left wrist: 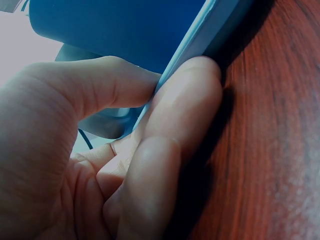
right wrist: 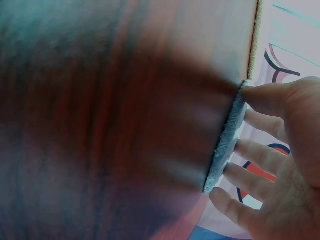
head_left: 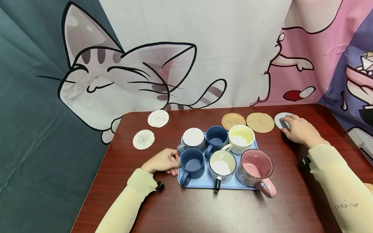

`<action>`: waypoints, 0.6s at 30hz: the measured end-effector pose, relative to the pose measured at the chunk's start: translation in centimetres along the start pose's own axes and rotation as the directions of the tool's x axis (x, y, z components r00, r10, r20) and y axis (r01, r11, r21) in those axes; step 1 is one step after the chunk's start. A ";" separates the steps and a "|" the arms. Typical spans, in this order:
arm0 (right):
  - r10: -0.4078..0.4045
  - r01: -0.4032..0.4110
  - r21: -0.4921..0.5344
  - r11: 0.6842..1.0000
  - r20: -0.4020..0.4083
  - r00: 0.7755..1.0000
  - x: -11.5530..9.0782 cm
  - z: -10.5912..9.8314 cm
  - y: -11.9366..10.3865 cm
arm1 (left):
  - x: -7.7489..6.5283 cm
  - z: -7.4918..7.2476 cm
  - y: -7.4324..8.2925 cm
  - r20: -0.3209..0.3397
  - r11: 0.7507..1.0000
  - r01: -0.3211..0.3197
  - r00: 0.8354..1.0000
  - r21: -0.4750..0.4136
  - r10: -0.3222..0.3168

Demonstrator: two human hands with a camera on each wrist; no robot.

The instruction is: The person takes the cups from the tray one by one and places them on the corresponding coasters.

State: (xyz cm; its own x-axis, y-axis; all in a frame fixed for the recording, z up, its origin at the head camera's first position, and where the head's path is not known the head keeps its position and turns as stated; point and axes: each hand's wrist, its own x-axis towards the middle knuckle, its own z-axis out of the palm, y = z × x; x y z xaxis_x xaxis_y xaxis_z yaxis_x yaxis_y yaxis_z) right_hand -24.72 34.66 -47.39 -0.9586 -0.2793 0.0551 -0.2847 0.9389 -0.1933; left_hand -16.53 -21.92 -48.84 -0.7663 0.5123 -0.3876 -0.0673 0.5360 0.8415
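Observation:
My left hand (head_left: 163, 162) pinches the left rim of a light blue tray (head_left: 208, 185). In the left wrist view, its thumb lies inside the tray wall (left wrist: 187, 47) and a fingertip presses the outside. Several mugs stand upright on the tray: a dark blue mug (head_left: 192, 164) nearest that hand, a grey-and-white mug (head_left: 193, 138), another dark blue mug (head_left: 217, 138), a yellow mug (head_left: 241, 139), a white mug with a black handle (head_left: 222, 163) and a pink mug (head_left: 256, 165). My right hand (head_left: 301, 131) touches a pale blue round coaster (head_left: 280, 119) with spread fingertips; in the right wrist view the coaster (right wrist: 227, 137) lies flat.
Two white coasters (head_left: 158, 118) lie on the dark red wooden table (head_left: 145, 207) left of the tray. Behind the tray are a brown woven coaster (head_left: 233, 121) and a tan coaster (head_left: 260, 122). Part of another woven coaster (head_left: 369, 186) shows at the right edge. A printed curtain (head_left: 239, 48) hangs behind.

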 end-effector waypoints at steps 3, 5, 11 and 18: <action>0.004 -0.004 -0.005 1.000 0.009 1.000 -0.1 0.0 0.1 | 0.0 0.0 0.0 0.002 1.000 0.001 1.000 -0.004 -0.001; 0.003 -0.003 -0.009 1.000 0.009 1.000 -0.1 0.1 0.2 | 0.1 0.0 0.0 0.003 1.000 0.003 1.000 -0.005 -0.003; -0.003 0.002 -0.013 1.000 -0.033 0.999 -0.6 0.2 0.1 | 0.1 0.1 0.0 0.004 1.000 -0.001 1.000 -0.009 0.001; 0.034 -0.034 0.002 0.999 -0.048 0.998 -2.1 -0.3 0.3 | -0.1 0.0 0.2 -0.002 1.000 0.003 1.000 -0.012 -0.003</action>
State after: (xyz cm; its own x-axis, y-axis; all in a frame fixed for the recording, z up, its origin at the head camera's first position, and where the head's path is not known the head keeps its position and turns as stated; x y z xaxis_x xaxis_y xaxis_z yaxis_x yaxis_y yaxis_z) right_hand -22.76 35.61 -47.30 -0.9667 -0.2374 0.0958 -0.2522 0.9474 -0.1973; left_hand -16.46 -21.85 -48.67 -0.7676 0.5090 -0.3895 -0.0776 0.5295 0.8448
